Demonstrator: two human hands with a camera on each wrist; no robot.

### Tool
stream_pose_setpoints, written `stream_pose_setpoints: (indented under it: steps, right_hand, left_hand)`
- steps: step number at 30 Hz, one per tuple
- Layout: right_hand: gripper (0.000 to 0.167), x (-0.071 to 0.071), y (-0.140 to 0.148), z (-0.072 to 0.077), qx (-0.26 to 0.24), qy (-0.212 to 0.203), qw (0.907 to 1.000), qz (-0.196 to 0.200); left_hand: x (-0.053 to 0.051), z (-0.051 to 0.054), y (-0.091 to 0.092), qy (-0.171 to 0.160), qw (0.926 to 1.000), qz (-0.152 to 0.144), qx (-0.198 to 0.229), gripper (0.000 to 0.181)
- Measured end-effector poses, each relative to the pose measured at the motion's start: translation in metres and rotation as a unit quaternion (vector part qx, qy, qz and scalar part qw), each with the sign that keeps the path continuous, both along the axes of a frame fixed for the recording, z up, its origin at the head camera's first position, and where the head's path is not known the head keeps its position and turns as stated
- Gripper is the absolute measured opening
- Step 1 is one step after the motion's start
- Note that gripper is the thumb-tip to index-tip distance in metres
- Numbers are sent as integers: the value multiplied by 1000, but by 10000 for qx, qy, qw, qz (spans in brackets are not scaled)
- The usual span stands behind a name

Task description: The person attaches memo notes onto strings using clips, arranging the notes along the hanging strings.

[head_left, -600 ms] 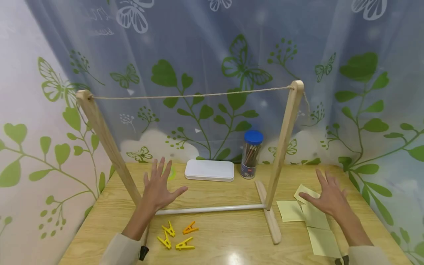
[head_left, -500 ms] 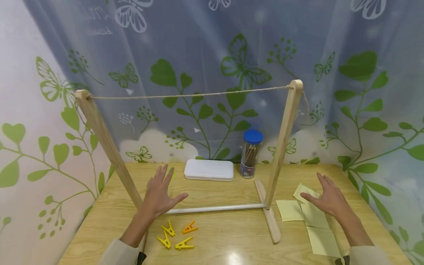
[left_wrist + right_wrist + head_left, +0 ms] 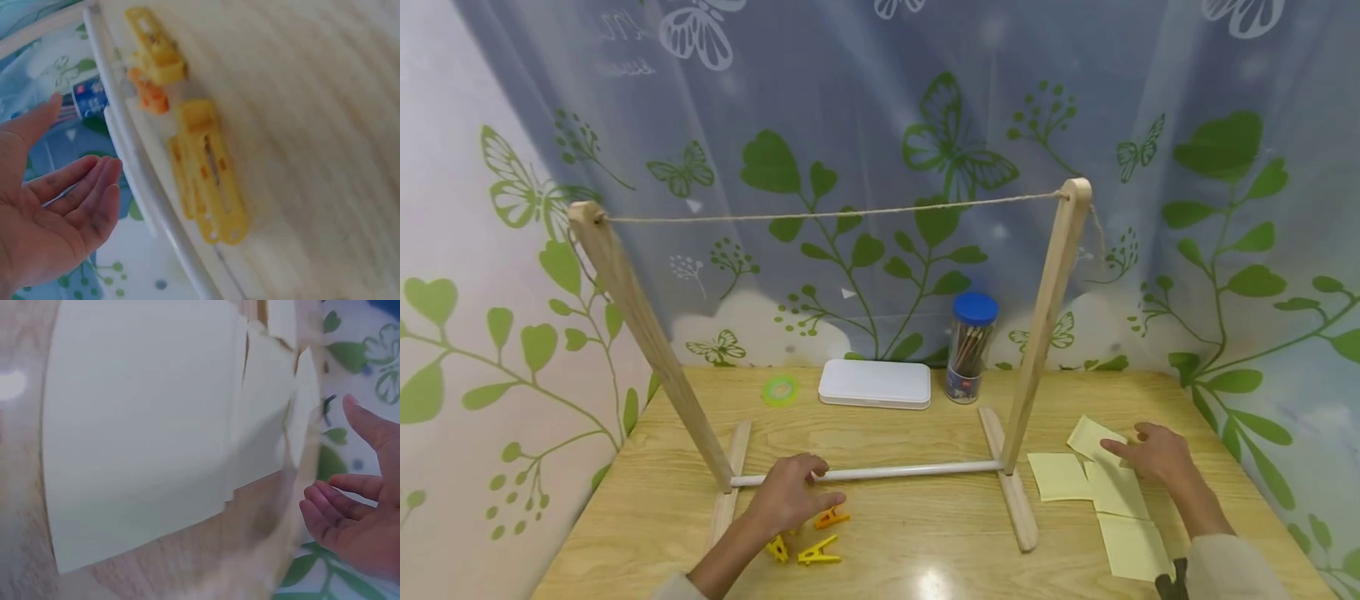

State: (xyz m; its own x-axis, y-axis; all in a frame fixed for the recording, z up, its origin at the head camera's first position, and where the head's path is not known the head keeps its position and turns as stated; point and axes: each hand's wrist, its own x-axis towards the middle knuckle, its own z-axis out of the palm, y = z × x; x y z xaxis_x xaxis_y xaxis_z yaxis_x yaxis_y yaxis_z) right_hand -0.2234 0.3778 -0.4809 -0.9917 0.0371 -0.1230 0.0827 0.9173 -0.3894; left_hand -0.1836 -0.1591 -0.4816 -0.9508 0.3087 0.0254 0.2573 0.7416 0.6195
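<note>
The left hand's [image 3: 790, 495] thumb and fingers are held apart, gripping nothing; at six o'clock from their tips, the orange clothespin [image 3: 827, 521] is seen, with yellow clothespins [image 3: 808, 555] beyond. The right hand's [image 3: 1161, 454] fingers are likewise parted from the thumb, yellow notes [image 3: 1118, 493] being spread from six to nine o'clock.

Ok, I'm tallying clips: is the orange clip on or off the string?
Off: the orange clip lies on the table by the left hand.
</note>
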Motion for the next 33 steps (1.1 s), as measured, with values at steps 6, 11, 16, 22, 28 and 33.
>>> stream_pose_setpoints:
  steps: [6, 11, 16, 22, 28, 33]
  right_hand:
    - [85, -7, 15, -16, -125, -142, 9998, -42]
    - [79, -12, 17, -22, -181, 0, 9998, -44]
    - [69, -15, 15, -27, -158, 268, 9995, 16]
    - [60, -14, 15, -27, -441, 123, 9990, -17]
    - [55, -18, 13, -23, -531, 16, 9986, -9]
    - [51, -22, 8, -20, -675, 73, 9976, -108]
  left_hand:
    - [7, -14, 3, -148, 9981, -512, -295, 42]
    - [7, -25, 4, -38, 9974, -534, -473, 36]
    - [8, -30, 7, 220, 9977, -515, -389, 28]
    - [7, -31, 10, 374, 9973, -465, -421, 23]
    - [6, -31, 14, 326, 9977, -310, -506, 22]
    - [5, -30, 15, 224, 9981, -261, -515, 20]
